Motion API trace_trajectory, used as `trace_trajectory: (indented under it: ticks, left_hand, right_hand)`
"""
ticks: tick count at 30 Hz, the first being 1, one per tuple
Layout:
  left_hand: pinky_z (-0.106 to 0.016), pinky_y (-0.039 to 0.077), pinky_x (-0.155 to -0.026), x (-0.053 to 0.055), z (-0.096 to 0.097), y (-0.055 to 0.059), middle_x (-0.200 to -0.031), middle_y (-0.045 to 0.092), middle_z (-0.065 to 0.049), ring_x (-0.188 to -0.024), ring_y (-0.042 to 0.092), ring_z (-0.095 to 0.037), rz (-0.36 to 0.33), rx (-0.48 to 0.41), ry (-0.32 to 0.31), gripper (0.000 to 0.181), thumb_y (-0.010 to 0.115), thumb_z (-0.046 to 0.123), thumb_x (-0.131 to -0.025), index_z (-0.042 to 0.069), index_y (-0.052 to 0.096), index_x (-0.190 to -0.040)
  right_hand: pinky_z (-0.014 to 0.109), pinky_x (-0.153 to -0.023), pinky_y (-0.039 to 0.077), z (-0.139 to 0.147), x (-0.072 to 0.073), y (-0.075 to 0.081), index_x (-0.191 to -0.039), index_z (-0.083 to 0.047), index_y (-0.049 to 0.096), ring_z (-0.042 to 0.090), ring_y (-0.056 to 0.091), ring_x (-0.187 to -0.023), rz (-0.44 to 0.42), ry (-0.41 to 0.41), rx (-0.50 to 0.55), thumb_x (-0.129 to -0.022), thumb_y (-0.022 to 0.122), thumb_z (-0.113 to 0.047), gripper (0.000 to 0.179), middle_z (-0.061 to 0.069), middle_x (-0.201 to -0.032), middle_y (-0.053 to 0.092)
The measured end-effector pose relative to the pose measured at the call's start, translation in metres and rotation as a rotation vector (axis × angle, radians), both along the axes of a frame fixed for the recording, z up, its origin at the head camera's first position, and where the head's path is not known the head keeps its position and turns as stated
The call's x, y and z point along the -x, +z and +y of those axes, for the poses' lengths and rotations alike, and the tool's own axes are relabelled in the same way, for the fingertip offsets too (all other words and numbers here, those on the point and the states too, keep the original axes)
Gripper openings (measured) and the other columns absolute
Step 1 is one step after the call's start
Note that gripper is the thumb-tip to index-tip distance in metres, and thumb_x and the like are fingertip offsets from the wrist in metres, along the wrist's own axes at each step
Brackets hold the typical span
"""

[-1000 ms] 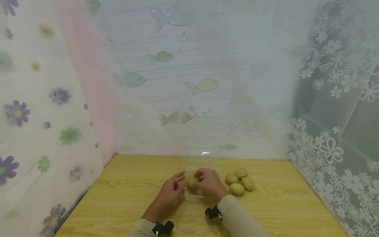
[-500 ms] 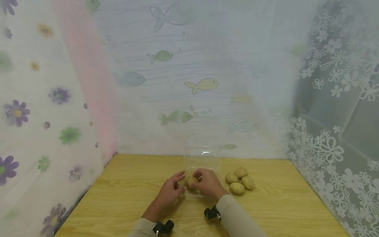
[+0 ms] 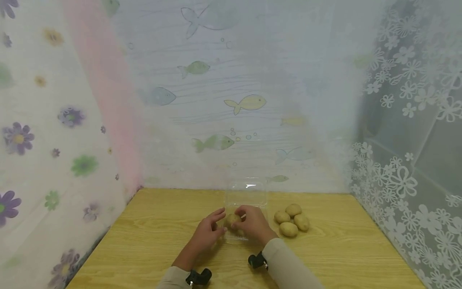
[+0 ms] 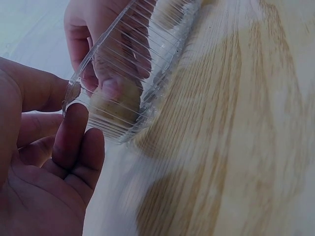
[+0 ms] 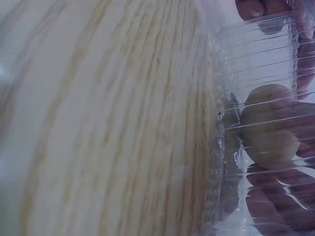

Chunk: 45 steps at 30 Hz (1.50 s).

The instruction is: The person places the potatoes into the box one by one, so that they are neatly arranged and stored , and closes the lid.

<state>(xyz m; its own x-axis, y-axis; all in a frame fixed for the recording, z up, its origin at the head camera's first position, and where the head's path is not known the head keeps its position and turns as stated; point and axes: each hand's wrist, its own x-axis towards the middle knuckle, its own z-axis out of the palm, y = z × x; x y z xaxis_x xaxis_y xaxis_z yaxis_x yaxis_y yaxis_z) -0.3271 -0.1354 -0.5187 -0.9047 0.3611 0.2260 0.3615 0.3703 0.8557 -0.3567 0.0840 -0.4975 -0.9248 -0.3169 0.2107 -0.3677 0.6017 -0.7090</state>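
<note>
A clear plastic box (image 3: 234, 237) stands on the table, its see-through lid (image 3: 246, 192) raised at the back. My left hand (image 3: 207, 233) is at the box's left side; in the left wrist view its thumb and fingers pinch the rim. Inside the box, my right hand (image 3: 254, 222) holds a potato (image 3: 232, 220) between thumb and fingers. Through the ribbed wall, the left wrist view shows this potato (image 4: 115, 105) low at the box's near end, the right thumb against it. Another potato (image 4: 168, 14) appears farther off, partly behind the plastic.
Several loose potatoes (image 3: 288, 229) lie in a cluster just right of the box. The wood-grain table (image 3: 151, 228) reaches back to a fish-print curtain (image 3: 202, 160). Flowered sheets hang at the left (image 3: 54, 160) and right (image 3: 408, 180). Both wrists wear black camera mounts (image 3: 199, 277).
Both hands keep nearly the same places and holds. The potato under the right fingers has shifted only very slightly to the left.
</note>
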Motion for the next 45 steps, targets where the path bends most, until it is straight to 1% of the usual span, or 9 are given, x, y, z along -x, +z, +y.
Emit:
trace_trajectory:
  ticks: [10, 14, 17, 23, 27, 30, 35, 38, 45]
  left_hand:
    - [-0.023, 0.045, -0.058, -0.002, 0.001, 0.002, -0.166, 0.038, -0.013, -0.062, 0.048, -0.006, -0.015, -0.042, 0.007, 0.054, 0.068, 0.01, -0.101, -0.003, 0.051, -0.15]
    - [-0.023, 0.044, -0.058, -0.002, 0.002, 0.002, -0.165, 0.039, -0.014, -0.062, 0.048, -0.006, -0.018, -0.078, 0.007, 0.053, 0.068, 0.007, -0.1, -0.004, 0.052, -0.149]
    - [-0.023, 0.044, -0.057, -0.004, 0.002, 0.003, -0.165, 0.039, -0.014, -0.063, 0.047, -0.006, -0.023, -0.082, 0.012, 0.053, 0.068, 0.007, -0.099, -0.004, 0.052, -0.149]
    - [-0.023, 0.044, -0.057, -0.008, 0.004, 0.004, -0.165, 0.038, -0.014, -0.063, 0.048, -0.006, -0.03, -0.077, 0.018, 0.053, 0.068, 0.007, -0.1, -0.004, 0.051, -0.149]
    - [-0.022, 0.044, -0.058, -0.012, 0.005, 0.007, -0.166, 0.037, -0.014, -0.061, 0.048, -0.006, -0.036, -0.081, 0.015, 0.054, 0.068, 0.006, -0.099, -0.004, 0.051, -0.15]
    - [-0.022, 0.043, -0.057, -0.013, 0.005, 0.006, -0.166, 0.036, -0.015, -0.06, 0.047, -0.006, -0.04, -0.092, 0.012, 0.054, 0.067, 0.006, -0.1, -0.006, 0.05, -0.15]
    - [-0.022, 0.044, -0.058, -0.012, 0.005, 0.004, -0.166, 0.035, -0.015, -0.061, 0.047, -0.006, -0.051, -0.112, 0.008, 0.054, 0.066, 0.005, -0.1, -0.006, 0.049, -0.15]
    - [-0.022, 0.044, -0.058, -0.012, 0.004, 0.004, -0.167, 0.035, -0.015, -0.061, 0.047, -0.006, -0.054, -0.115, 0.008, 0.053, 0.066, 0.004, -0.101, -0.006, 0.049, -0.15]
    - [-0.022, 0.043, -0.058, -0.013, 0.007, 0.005, -0.166, 0.035, -0.015, -0.061, 0.047, -0.006, -0.051, -0.093, 0.021, 0.053, 0.065, 0.003, -0.101, -0.006, 0.049, -0.15]
  right_hand:
    - [0.038, -0.081, 0.06, -0.001, -0.001, -0.001, -0.11, -0.01, 0.075, 0.019, 0.073, -0.093, 0.071, -0.064, -0.044, -0.082, 0.09, -0.025, 0.035, 0.005, -0.11, 0.076]
    - [0.039, -0.081, 0.06, -0.001, -0.003, -0.001, -0.11, -0.01, 0.075, 0.02, 0.074, -0.092, 0.072, -0.095, -0.04, -0.081, 0.091, -0.027, 0.037, 0.005, -0.11, 0.077]
    - [0.039, -0.081, 0.06, -0.001, -0.004, -0.002, -0.11, -0.01, 0.075, 0.02, 0.074, -0.092, 0.07, -0.105, -0.033, -0.08, 0.091, -0.027, 0.038, 0.005, -0.11, 0.077]
    - [0.039, -0.08, 0.061, 0.001, -0.006, -0.001, -0.109, -0.01, 0.076, 0.021, 0.075, -0.092, 0.08, -0.088, -0.035, -0.079, 0.092, -0.026, 0.038, 0.005, -0.11, 0.077]
    - [0.037, -0.08, 0.061, 0.002, -0.008, 0.0, -0.108, -0.01, 0.076, 0.019, 0.075, -0.092, 0.075, -0.08, -0.036, -0.079, 0.092, -0.026, 0.036, 0.004, -0.111, 0.077]
    - [0.035, -0.08, 0.061, 0.003, -0.009, 0.0, -0.108, -0.011, 0.076, 0.018, 0.075, -0.092, 0.078, -0.072, -0.041, -0.08, 0.092, -0.027, 0.036, 0.004, -0.111, 0.077]
    - [0.034, -0.078, 0.062, 0.004, -0.009, 0.0, -0.108, -0.01, 0.077, 0.018, 0.076, -0.091, 0.087, -0.057, -0.041, -0.08, 0.092, -0.027, 0.037, 0.005, -0.111, 0.077]
    - [0.034, -0.078, 0.062, 0.004, -0.009, 0.001, -0.11, -0.01, 0.077, 0.017, 0.076, -0.092, 0.072, -0.06, -0.034, -0.08, 0.092, -0.029, 0.039, 0.005, -0.113, 0.077]
    - [0.034, -0.078, 0.062, 0.005, -0.01, 0.002, -0.113, -0.01, 0.076, 0.018, 0.076, -0.093, 0.057, -0.062, -0.016, -0.08, 0.091, -0.033, 0.042, 0.005, -0.115, 0.077]
